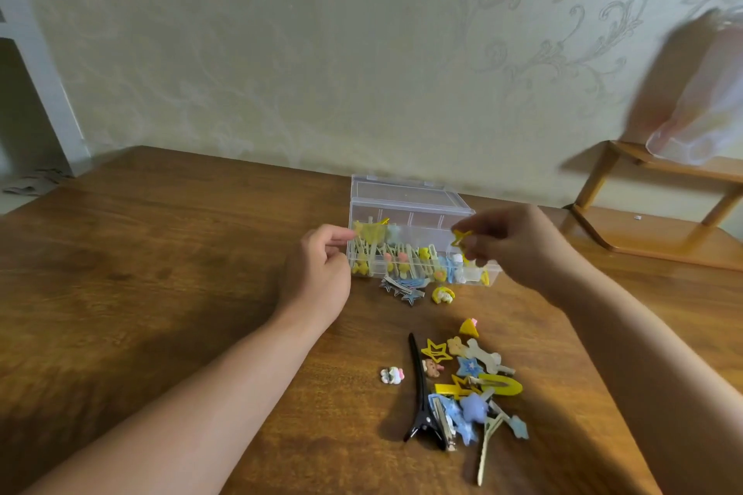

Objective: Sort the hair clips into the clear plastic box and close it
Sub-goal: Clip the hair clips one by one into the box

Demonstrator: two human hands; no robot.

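A clear plastic box (410, 213) stands open on the wooden table, its lid tipped back, with several yellow, green and blue clips in its compartments. My left hand (321, 269) touches the box's left end with curled fingers. My right hand (518, 245) hovers over the box's right side and pinches a yellow star clip (460, 238). A loose pile of hair clips (470, 378) lies nearer to me, with a long black clip (420, 394) at its left. A few more clips (406, 287) lie just in front of the box.
A small wooden shelf stand (643, 213) sits at the table's back right with a pale bag (699, 100) above it. A patterned wall (321, 52) rises behind the table. The table's left half (140, 253) shows bare wood.
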